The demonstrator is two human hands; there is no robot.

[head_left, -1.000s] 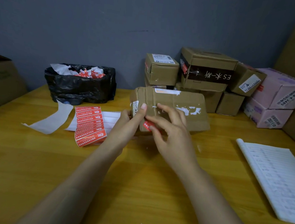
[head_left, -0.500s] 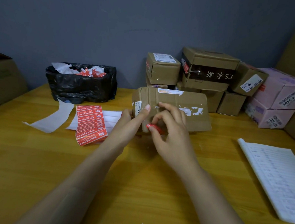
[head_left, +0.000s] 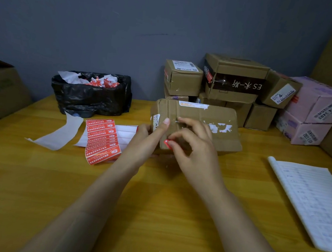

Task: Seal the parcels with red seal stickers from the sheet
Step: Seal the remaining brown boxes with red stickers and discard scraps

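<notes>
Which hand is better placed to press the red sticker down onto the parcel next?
Probably the right hand: its fingertips sit on the red sticker at the near edge of the parcel. The left hand grips its left end, steadying it.

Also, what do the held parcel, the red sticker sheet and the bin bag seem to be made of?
Parcel: brown cardboard, matte, creased, with torn label scraps. Sticker sheet: probably glossy printed paper or film on white backing; it curls at one end. Bin bag: thin black plastic, shiny and wrinkled.
</notes>
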